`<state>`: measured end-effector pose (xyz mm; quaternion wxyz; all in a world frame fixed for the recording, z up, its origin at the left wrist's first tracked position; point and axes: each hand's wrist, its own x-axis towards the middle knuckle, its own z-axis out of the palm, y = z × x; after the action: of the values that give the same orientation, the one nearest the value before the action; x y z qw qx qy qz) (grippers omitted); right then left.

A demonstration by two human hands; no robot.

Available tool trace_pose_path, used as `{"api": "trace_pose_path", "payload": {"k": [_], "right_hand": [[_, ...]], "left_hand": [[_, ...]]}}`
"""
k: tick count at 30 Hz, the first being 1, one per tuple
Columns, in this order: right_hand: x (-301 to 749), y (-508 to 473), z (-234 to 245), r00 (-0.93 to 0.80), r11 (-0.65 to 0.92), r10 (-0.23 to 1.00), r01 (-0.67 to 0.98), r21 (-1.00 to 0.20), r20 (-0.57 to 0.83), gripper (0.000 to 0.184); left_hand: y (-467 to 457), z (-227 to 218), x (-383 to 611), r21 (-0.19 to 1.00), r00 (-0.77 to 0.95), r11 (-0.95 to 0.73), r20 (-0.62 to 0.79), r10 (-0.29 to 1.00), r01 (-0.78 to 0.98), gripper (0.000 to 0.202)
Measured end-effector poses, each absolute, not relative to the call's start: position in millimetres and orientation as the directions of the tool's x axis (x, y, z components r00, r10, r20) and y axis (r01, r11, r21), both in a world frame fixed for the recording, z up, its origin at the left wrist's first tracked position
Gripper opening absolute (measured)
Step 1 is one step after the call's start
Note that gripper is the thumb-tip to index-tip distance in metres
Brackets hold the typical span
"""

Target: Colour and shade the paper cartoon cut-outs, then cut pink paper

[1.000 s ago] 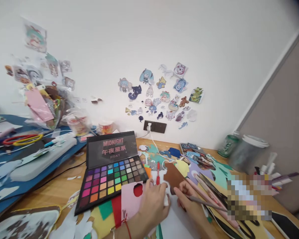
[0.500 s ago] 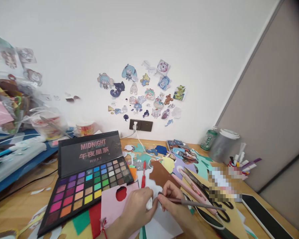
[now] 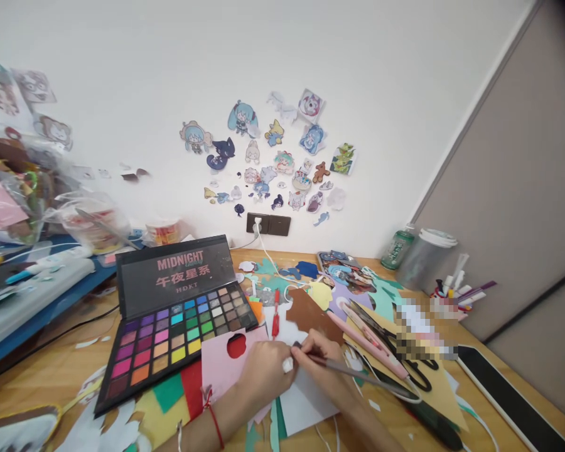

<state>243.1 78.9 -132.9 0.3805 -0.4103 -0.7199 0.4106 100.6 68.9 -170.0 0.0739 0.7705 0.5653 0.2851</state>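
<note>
My left hand (image 3: 266,371) is closed, its fingers pinching a small white paper piece (image 3: 288,365). Right beside it, my right hand (image 3: 318,355) grips a slim brush (image 3: 358,373) near its dark tip, which sits close to my left fingers. The long handle slants down to the right. Beneath both hands lies a white sheet (image 3: 306,402). To the left, a pink sheet (image 3: 216,367) with a cut-out hole partly shows under my left forearm. An eyeshadow palette (image 3: 169,345) of many colours stands open further left. My fingers hide most of the paper piece.
A red pen (image 3: 275,314) and brown paper (image 3: 304,314) lie beyond my hands. Black-handled scissors (image 3: 419,370), a pink pen-like tool (image 3: 381,351) and a phone (image 3: 513,398) are at the right. A green bottle (image 3: 398,249) and a lidded tub (image 3: 426,257) stand by the wall.
The view has tipped downward, so wall and table things sit higher in it. Both hands stay together, and the brush handle slopes more steeply down to the right.
</note>
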Motion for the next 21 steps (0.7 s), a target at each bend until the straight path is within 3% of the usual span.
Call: {"api": "trace_pose_path", "payload": {"k": [4,8,16,21], "right_hand": [[239,78,-132,-0.431,0.354,0.876,0.271,-0.895,0.216,0.026],[245,83,-127,-0.212,0.346,0.935,0.36,-0.867,0.285,0.034],[250,87,-122,-0.009,0.119,0.993,-0.011,-0.993,0.119,0.042],[254,87,-121,0.057,0.166,0.984,0.062,-0.984,0.17,0.042]], "left_hand": [[68,-171,99,0.458,0.22,-0.393,0.386,0.896,0.798,0.009],[68,-172,99,0.46,0.201,-0.429,0.465,0.862,0.777,0.031],[61,-169,98,0.438,0.3,-0.614,0.595,0.746,0.657,0.037],[60,-162,94,0.467,0.297,-0.635,0.609,0.736,0.615,0.034]]}}
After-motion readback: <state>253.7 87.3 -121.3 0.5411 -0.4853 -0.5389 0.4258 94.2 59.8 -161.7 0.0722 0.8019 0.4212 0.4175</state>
